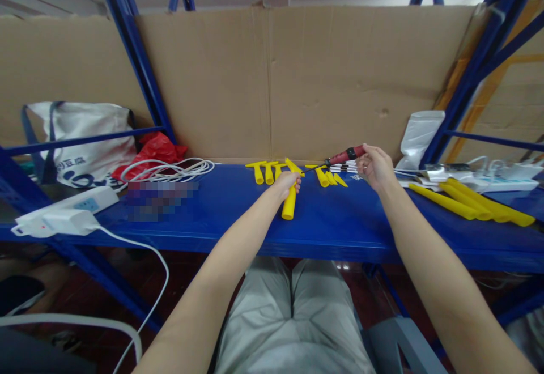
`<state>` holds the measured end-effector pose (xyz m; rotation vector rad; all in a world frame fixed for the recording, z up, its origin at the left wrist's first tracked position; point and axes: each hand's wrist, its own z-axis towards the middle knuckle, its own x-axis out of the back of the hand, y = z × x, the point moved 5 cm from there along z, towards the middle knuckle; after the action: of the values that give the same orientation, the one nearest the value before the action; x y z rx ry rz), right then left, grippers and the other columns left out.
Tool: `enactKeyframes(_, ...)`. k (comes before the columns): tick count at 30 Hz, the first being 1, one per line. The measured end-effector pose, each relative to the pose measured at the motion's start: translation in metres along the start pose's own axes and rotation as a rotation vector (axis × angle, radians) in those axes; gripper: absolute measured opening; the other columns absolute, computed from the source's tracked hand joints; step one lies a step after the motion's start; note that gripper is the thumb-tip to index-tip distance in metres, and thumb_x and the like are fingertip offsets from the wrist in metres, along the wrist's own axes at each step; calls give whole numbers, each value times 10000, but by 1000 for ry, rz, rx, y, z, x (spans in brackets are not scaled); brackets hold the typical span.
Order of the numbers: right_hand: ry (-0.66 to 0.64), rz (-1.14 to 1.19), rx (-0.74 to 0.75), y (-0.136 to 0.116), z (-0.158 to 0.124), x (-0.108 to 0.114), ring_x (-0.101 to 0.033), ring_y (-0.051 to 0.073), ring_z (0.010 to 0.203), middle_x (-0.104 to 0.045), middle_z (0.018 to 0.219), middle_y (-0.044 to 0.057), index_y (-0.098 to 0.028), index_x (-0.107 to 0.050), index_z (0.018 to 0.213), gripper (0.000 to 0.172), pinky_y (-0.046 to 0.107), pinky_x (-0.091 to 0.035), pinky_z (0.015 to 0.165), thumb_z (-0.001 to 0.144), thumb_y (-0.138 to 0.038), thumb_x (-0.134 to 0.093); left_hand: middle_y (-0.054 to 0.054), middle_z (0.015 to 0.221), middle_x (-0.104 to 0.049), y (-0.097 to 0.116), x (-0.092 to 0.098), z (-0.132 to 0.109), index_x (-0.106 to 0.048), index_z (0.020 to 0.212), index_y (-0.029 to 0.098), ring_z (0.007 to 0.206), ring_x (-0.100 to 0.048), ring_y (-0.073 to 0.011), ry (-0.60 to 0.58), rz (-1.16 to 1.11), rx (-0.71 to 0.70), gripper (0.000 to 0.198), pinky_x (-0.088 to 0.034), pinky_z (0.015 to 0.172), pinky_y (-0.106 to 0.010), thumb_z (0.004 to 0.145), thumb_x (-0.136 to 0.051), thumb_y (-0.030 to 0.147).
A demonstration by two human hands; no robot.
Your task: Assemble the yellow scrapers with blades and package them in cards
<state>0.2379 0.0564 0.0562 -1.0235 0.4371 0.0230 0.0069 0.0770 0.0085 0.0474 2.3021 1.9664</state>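
My left hand (286, 183) is closed around a yellow T-shaped tube piece (288, 206), its round lower end hanging toward me. In my right hand (376, 166) is the butt end of a screwdriver (339, 157) with a dark red and black handle, gripped by the fingertips. Its thin dark shaft points left to the top of the yellow piece; whether the tip enters it is too small to tell. Behind the left hand lie several similar yellow T-shaped pieces (259, 174). Between the hands are another T-shaped piece (322, 176) and small yellow pointed pieces (339, 179).
Long yellow tubes (488, 204) lie at the right of the blue shelf (238, 232), near white power strips (501, 183). Leftward are a white cable coil (187, 168), a red plastic bag (155, 150), a cloth bag (87, 136) and a power strip (68, 212). Cardboard (340, 79) closes the back.
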Motion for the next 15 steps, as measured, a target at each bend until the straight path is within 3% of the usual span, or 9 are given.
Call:
enactKeyframes(10,-78,-32,-101,5,0,1,-347,51,309,-335,385,-109,-201,-549,756,328,166,-276,310,689,-481,-705,71,449,-400,1,1,-1,-401,667,181,312,-326,-39,19,-2,1,214,-259,373,-172,829,-436,46)
enactKeyframes(15,-126,22,-103,0,-2,-4,-442,52,381,-466,477,-73,-198,-515,724,286,157,-341,350,722,-415,-702,71,448,-397,1,1,-2,-394,661,182,316,-329,-41,33,-7,1,220,-251,372,-173,826,-444,45)
